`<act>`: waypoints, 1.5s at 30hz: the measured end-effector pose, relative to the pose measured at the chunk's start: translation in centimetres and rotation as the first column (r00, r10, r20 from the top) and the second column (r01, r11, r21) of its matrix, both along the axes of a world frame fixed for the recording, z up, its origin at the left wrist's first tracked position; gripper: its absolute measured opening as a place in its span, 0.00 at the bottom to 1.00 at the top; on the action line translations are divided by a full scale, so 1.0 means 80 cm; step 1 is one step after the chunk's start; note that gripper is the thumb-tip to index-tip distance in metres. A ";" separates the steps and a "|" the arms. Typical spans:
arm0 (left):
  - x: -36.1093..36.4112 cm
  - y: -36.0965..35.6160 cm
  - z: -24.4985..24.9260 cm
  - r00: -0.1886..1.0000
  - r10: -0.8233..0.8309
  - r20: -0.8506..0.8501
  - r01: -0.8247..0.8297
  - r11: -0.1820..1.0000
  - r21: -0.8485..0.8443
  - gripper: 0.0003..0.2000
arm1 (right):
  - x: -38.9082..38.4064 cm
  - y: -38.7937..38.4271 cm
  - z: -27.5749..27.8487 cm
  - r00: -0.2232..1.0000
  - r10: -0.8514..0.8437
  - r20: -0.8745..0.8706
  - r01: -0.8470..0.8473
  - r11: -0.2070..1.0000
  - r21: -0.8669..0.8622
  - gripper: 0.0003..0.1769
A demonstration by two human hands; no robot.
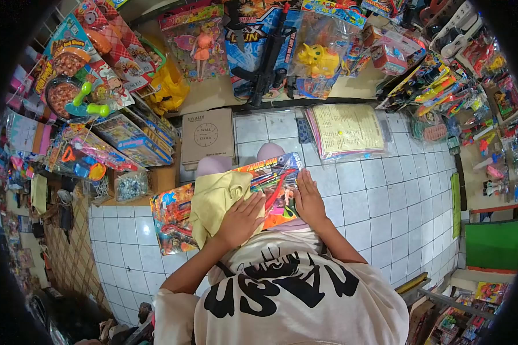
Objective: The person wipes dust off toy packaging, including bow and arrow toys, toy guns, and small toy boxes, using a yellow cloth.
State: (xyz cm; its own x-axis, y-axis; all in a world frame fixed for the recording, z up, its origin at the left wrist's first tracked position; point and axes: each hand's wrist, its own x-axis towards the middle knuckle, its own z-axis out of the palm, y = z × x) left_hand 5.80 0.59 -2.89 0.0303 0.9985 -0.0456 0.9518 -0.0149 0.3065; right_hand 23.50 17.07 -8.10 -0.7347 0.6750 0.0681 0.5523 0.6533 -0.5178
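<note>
Across my lap lies a colourful packaged toy set (177,221) on a printed card, with red and green pieces showing through its clear wrap. A pale yellow cloth (216,204) covers the middle of the pack. My left hand (243,217) rests flat on the cloth, fingers stretched out. At the pack's right end, my right hand (309,198) presses along the edge with straight fingers. What is under the cloth is hidden.
Beyond my knees, a brown wall clock box (207,137) and a stack of plastic-wrapped papers (351,132) lie on the tiled floor (368,207). Hanging toys, including a black toy gun (265,63), line the far side. Shelves of packaged toys stand left and right.
</note>
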 end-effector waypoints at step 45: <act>-0.009 0.091 -0.006 0.943 -0.121 0.309 0.085 0.988 0.129 0.19 | -0.001 0.005 -0.002 0.999 -0.002 -0.054 0.005 0.999 0.051 0.28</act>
